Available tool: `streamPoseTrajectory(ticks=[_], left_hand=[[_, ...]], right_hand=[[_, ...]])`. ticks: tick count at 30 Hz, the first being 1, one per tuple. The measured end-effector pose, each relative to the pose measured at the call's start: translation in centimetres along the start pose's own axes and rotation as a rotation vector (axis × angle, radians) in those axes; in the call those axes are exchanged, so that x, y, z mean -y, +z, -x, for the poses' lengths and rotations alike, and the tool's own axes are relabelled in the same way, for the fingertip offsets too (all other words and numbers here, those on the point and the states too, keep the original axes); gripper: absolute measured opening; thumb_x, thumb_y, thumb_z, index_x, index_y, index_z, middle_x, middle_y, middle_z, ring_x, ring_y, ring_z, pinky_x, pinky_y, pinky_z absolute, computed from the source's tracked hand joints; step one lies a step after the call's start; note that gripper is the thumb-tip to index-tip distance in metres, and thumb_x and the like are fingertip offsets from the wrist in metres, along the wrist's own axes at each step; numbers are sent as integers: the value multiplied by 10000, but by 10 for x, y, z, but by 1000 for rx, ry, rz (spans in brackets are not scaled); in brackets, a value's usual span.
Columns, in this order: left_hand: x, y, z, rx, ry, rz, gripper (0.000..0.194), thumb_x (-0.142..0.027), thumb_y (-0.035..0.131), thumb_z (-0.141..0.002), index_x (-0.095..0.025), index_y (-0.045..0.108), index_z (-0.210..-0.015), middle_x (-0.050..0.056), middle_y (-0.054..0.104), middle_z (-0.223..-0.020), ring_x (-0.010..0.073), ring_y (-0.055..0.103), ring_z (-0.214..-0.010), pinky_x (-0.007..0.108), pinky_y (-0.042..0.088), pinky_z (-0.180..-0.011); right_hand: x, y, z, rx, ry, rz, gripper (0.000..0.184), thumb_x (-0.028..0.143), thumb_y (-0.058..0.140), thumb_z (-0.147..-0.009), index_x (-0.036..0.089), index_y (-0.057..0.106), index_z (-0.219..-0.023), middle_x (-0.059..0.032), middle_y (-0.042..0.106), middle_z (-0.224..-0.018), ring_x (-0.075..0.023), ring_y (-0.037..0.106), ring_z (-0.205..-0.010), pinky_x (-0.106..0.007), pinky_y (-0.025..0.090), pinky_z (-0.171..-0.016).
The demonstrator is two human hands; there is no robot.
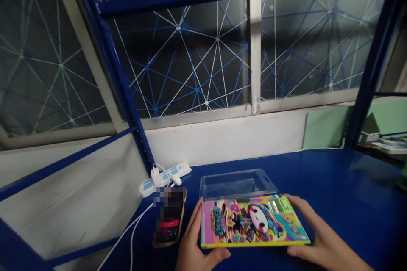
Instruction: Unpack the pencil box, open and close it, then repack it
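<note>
One blue desk is seen up front, glossy, so if the grip were lost a slide could be helped along by that smooth top.

Next size down, the bright printed pack: held near the desk's front, btwn both hands, face up & tilted toward the camera. It's gripped at its L edge by the left hand, thumb at the near corner; the R side is grasped by the right hand, fingers round the far corner, thumb by the near edge. Whether any wt. is borne by the desk can't be told. Main risk: a corner dropped if one side's pinch is slackened; edges or print could be creased if squeezed too hard.

Then the clear plastic tray, lying just beyond the pack's far edge; contact can't be judged. Were the pack pushed fwd, the tray could be shoved back or its thin rim bent.

Power strip, far L: cluttered w/ plugs. Phone, partly pixelated, set near the left hand; it could be knocked by a wide L swing. White cable, smaller yet: if snagged by a sleeve or wrist, the white plug might be tugged loose.
</note>
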State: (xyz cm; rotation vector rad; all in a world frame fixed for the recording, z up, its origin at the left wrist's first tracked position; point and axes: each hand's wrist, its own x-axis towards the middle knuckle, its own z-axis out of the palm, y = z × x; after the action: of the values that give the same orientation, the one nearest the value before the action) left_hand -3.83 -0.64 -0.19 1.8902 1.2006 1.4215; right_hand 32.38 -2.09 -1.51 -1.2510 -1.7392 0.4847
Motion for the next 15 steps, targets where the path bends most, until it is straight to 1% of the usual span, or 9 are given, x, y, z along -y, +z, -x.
streamPoseTrajectory(ticks=[1, 2, 3, 5, 6, 9, 12, 15], left_hand=[[-6, -2, -10, -4, -8, -69, 994, -574, 828, -688, -288, 374, -1524, 99, 434, -1566, 354, 432, -1417, 457, 417, -1144], [-12, -4, -22, 3, -31, -163, 955, -526, 821, -715, -289, 371, -1523, 94, 423, -1572, 341, 411, -1432, 473, 380, -1167], [-18, -5, -36, 22, -58, -270, 938, -489, 815, -725, -271, 372, -1523, 98, 424, -1569, 334, 391, -1443, 486, 349, -1182], [-23, -4, -66, 75, -100, -445, 901, -468, 808, -710, -188, 434, -1481, 135, 413, -1571, 341, 353, -1457, 494, 310, -1198], [-23, -2, -81, 110, -128, -518, 869, -490, 780, -728, -167, 450, -1465, 145, 412, -1569, 338, 343, -1461, 488, 306, -1197], [-12, 5, -112, 147, -167, -566, 797, -529, 730, -763, -165, 486, -1429, 172, 444, -1542, 348, 347, -1458, 500, 299, -1186], [5, 11, -122, 174, -217, -616, 771, -528, 726, -765, -160, 501, -1404, 210, 415, -1554, 387, 321, -1465, 558, 284, -1168], [17, 15, -117, 206, -269, -672, 773, -533, 725, -767, -135, 501, -1391, 246, 367, -1572, 406, 281, -1479, 589, 267, -1158]], right_hand=[[5, -4, -14, 27, -16, 45, 932, 530, 807, -716, 255, 382, -1499, -146, 434, -1523, -377, 408, -1410, -506, 353, -1161], [9, -9, -29, 51, -32, 81, 911, 547, 810, -706, 249, 422, -1475, -150, 435, -1514, -378, 388, -1419, -521, 336, -1169], [11, -13, -46, 84, -38, 109, 893, 567, 804, -705, 237, 450, -1455, -155, 424, -1518, -376, 373, -1425, -525, 324, -1175], [9, -16, -80, 127, -28, 140, 889, 612, 782, -708, 210, 472, -1438, -162, 427, -1515, -364, 377, -1422, -514, 314, -1183], [5, -14, -95, 136, -19, 145, 895, 634, 764, -717, 206, 466, -1445, -162, 437, -1509, -361, 391, -1414, -517, 319, -1180], [-13, -3, -131, 163, 3, 153, 885, 675, 701, -761, 199, 455, -1465, -163, 480, -1487, -358, 450, -1376, -528, 350, -1160], [-29, 12, -149, 200, -4, 157, 882, 679, 719, -744, 198, 493, -1449, -152, 518, -1470, -362, 430, -1391, -522, 339, -1169], [-37, 21, -153, 241, -8, 155, 903, 686, 724, -730, 219, 484, -1464, -130, 508, -1492, -367, 397, -1416, -541, 326, -1175]])
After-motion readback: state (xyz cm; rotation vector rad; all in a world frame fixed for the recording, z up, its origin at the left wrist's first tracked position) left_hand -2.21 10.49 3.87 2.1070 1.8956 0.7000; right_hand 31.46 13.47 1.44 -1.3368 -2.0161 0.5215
